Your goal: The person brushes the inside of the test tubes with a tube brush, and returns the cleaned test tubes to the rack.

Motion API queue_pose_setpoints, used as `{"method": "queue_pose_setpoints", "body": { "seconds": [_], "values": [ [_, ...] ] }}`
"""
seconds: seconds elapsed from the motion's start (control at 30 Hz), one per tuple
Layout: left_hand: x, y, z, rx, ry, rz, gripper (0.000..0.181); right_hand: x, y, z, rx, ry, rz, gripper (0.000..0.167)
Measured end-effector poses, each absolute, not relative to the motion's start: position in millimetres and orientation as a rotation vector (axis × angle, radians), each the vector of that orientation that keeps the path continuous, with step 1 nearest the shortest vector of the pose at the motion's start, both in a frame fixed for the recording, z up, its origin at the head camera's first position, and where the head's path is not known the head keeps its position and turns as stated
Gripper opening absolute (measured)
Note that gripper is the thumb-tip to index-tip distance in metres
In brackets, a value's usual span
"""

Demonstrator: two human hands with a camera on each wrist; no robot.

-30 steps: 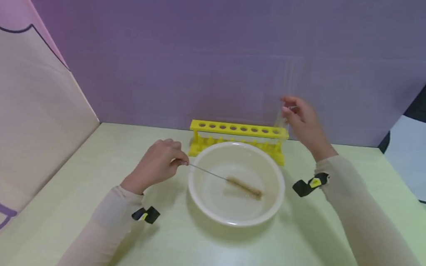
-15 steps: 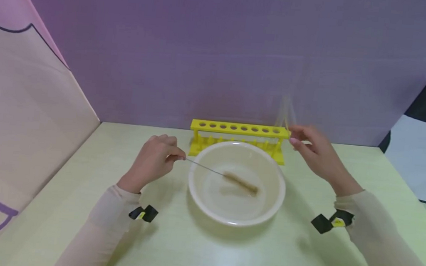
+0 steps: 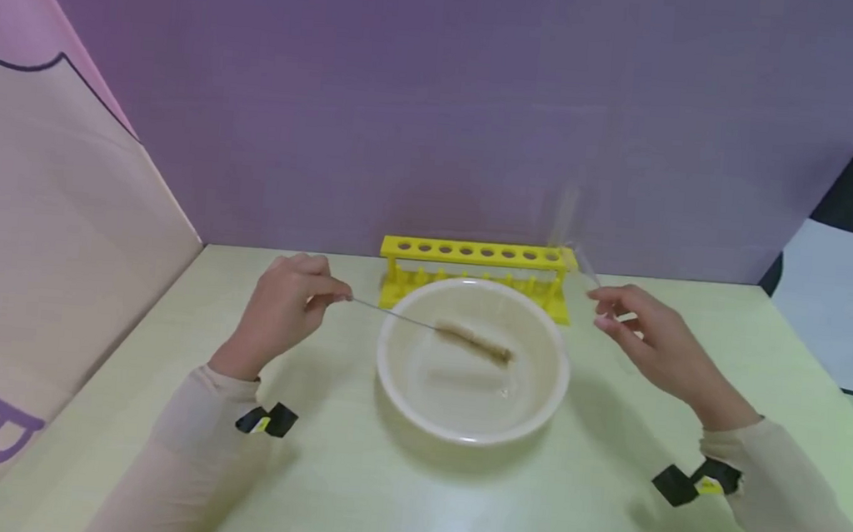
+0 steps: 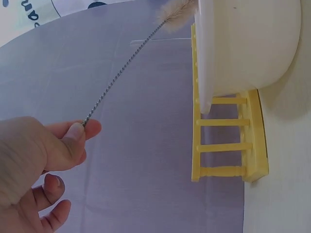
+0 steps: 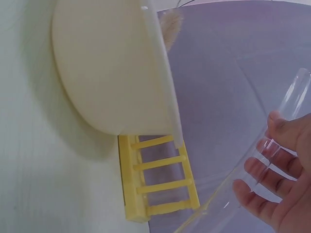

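Observation:
My left hand (image 3: pixel 277 311) pinches the twisted wire handle (image 4: pixel 118 74) of a brush, left of the white bowl (image 3: pixel 401 398). The tan bristle head (image 3: pixel 475 342) hangs over the bowl. My right hand (image 3: pixel 654 342), right of the bowl, holds a clear tube (image 5: pixel 295 94) that slants up and left toward the rack's right end. In the right wrist view its thumb and fingers lie around the tube. Behind the bowl stands the yellow rack (image 3: pixel 476 254). Another faint clear tube (image 3: pixel 566 214) rises at the rack's right end.
The pale table (image 3: pixel 407 507) carries the bowl and rack, with the bowl's rear rim in front of the rack's base. A purple backdrop (image 3: pixel 378 112) stands close behind the rack, and a printed panel (image 3: pixel 46 228) borders the left side.
My right hand has moved down and right from above the rack's right end, taking its tube along. My left hand and the brush have shifted left and slightly up.

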State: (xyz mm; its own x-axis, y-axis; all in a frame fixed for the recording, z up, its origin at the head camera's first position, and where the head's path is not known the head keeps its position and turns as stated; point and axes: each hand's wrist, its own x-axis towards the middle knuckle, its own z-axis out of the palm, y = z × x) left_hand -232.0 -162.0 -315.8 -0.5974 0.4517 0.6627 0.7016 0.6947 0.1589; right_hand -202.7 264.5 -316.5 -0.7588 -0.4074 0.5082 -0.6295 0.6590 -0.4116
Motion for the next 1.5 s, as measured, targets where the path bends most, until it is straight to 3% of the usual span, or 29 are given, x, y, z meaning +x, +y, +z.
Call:
{"method": "queue_pose_setpoints", "body": {
  "seconds": [0.67, 1.5],
  "values": [
    [-225, -192, -298, -0.851, -2.176, -0.546, 0.014, -194, 264, -346, 0.921, -2.469, 0.674, 0.043],
    [-222, -206, -281, -0.832, -2.152, -0.594, 0.020, -195, 247, -357, 0.989, -2.430, 0.625, 0.046]
  ]
}}
